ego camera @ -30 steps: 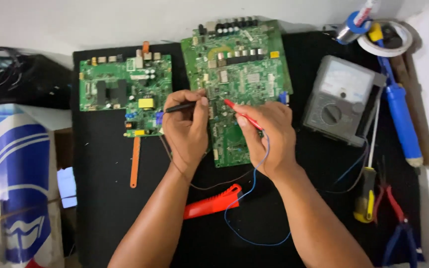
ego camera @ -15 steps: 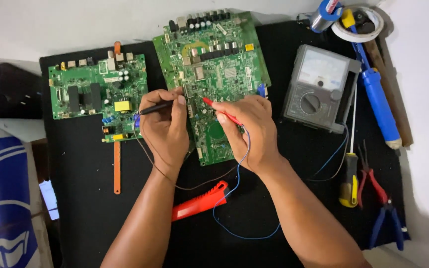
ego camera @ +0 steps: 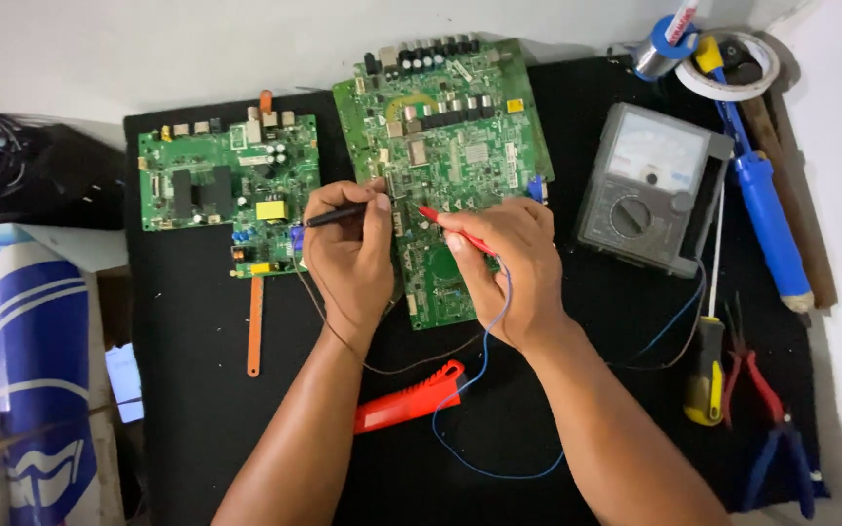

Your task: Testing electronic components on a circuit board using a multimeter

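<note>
Left hand [ego camera: 351, 255] closed on a black probe [ego camera: 335, 215], right hand [ego camera: 504, 268] closed on a red probe [ego camera: 455, 231], both resting mid-frame over the big board [ego camera: 445, 146] with the tips pointed at its middle. Smaller board [ego camera: 226, 190] lay to the upper left on the black mat [ego camera: 197, 390], an orange strip [ego camera: 255, 326] just below it and a red cutter [ego camera: 408, 397] between the forearms. Meter [ego camera: 650, 190] sat right of the big board, with a blue-handled tool [ego camera: 767, 229], screwdriver [ego camera: 706, 375] and pliers [ego camera: 767, 419] along the right edge.
</note>
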